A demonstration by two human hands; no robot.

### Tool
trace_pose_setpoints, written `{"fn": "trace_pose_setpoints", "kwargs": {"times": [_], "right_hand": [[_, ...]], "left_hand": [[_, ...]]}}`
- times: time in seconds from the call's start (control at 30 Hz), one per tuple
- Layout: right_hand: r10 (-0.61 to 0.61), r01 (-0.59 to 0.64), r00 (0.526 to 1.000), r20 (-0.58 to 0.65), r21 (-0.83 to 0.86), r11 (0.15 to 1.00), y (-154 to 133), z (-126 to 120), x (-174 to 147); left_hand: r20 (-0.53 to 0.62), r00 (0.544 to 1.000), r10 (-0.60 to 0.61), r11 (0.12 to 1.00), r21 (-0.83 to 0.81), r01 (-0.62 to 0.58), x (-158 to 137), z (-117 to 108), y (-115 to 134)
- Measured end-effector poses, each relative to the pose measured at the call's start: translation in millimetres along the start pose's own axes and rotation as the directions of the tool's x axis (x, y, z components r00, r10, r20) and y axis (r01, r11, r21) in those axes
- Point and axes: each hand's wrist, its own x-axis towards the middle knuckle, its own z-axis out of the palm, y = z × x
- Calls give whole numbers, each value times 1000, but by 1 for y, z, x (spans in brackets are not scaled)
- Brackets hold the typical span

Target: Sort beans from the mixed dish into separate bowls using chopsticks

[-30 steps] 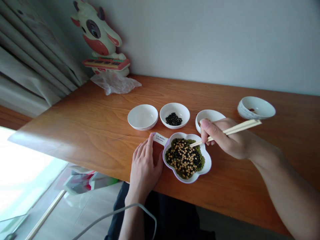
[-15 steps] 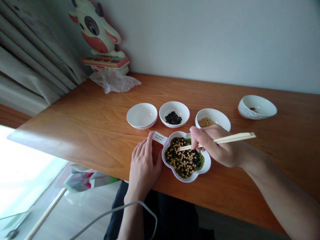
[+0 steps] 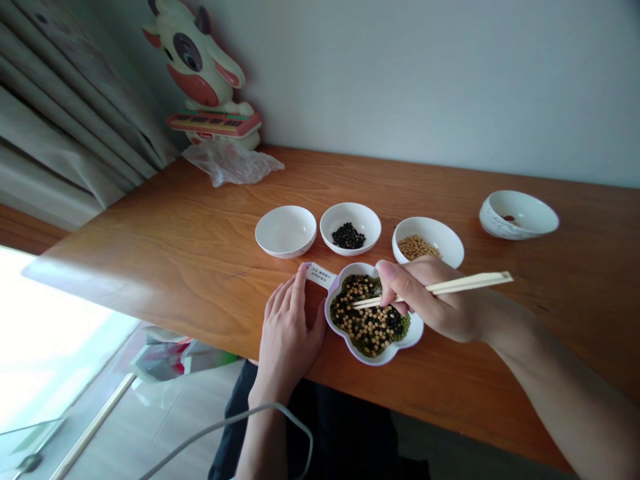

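My right hand (image 3: 425,293) grips a pair of pale wooden chopsticks (image 3: 465,283). Their tips reach among mixed beans (image 3: 370,327), tan, black and green, in a flower-shaped white dish (image 3: 384,358) with a lilac rim. A labelled handle (image 3: 320,275) sticks out from the dish at upper left. Flat on the table beside that handle lies my left hand (image 3: 290,323), fingers stretched out, thumb near the dish's side; whether it touches the dish I cannot tell. Behind the dish stand a bowl of black beans (image 3: 349,236) and a bowl of tan soybeans (image 3: 419,247), partly covered by my right hand.
An empty white bowl (image 3: 285,230) stands at the row's left end. Farther right, another bowl (image 3: 519,215) holds a few small brownish pieces. A cow toy with a keyboard (image 3: 215,123) and a crumpled plastic bag (image 3: 235,165) sit at the back left. A grey cable (image 3: 225,421) crosses my left wrist.
The chopstick tips have shifted slightly left and down within the beans, my right hand moving with them. My left hand stays in place. The view has shifted a little.
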Motion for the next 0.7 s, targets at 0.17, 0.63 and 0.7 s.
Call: {"fn": "trace_pose_setpoints", "kwargs": {"times": [0.17, 0.63, 0.7], "right_hand": [[3, -3, 1000, 19, 10, 1000, 0, -3, -2], [81, -79, 996, 44, -49, 996, -10, -8, -9], [76, -74, 996, 41, -46, 996, -12, -8, -10]], "left_hand": [[-4, 1000, 4, 1000, -8, -5, 0, 0, 0], [3, 1000, 2, 1000, 17, -2, 0, 1, 0], [2, 1000, 9, 1000, 15, -9, 0, 0, 0]]}}
